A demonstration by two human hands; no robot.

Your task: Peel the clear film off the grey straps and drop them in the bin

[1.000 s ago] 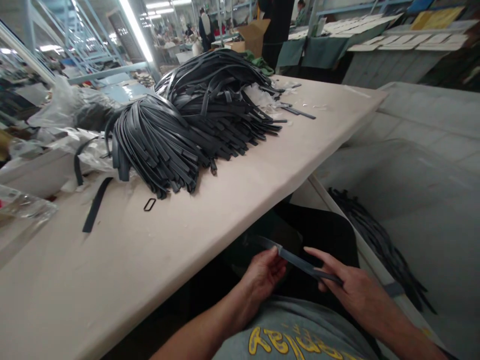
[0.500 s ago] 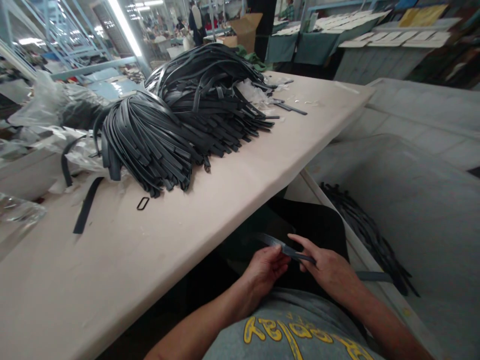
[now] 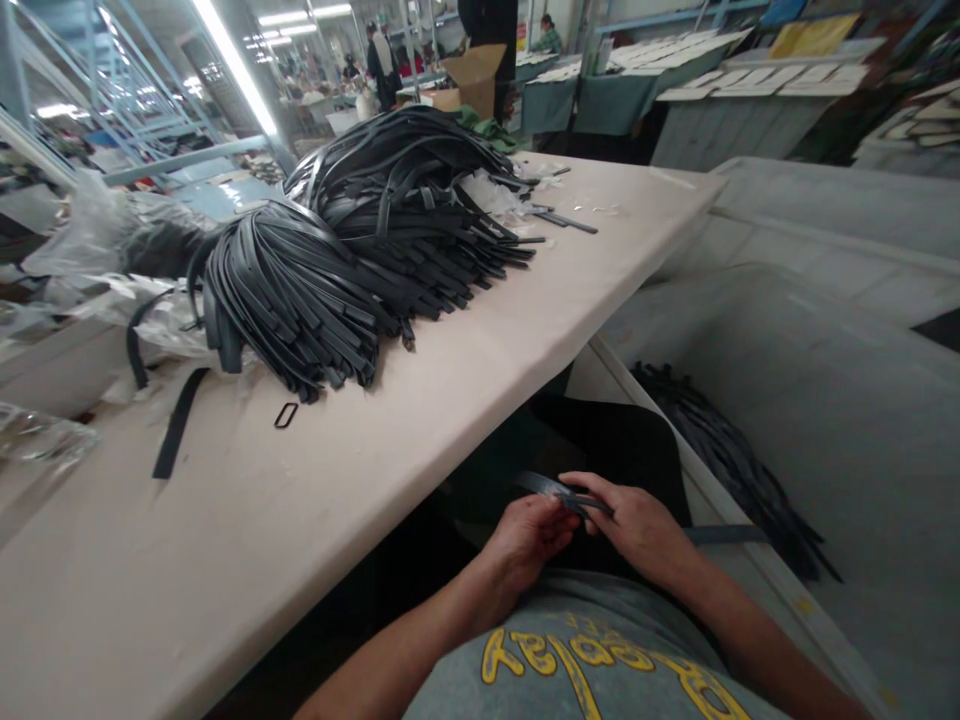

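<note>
Below the table edge, over my lap, both hands grip one dark grey strap (image 3: 546, 486). My left hand (image 3: 529, 535) pinches its near end with thumb and fingers closed. My right hand (image 3: 634, 525) is closed around the strap right beside the left hand; the rest of the strap (image 3: 724, 535) trails out to the right past my wrist. On the table (image 3: 465, 370) lies a big pile of the same dark straps (image 3: 360, 240). A small black metal buckle ring (image 3: 286, 415) rests in front of the pile.
A single loose strap (image 3: 176, 425) lies at the table's left, beside crumpled clear plastic bags (image 3: 90, 240). A grey bin (image 3: 825, 400) on my right holds more dark straps (image 3: 720, 460). People stand by far workbenches and a cardboard box (image 3: 469, 75).
My right hand has slid left along the strap until it meets my left hand. More of the strap now trails out to the right behind it.
</note>
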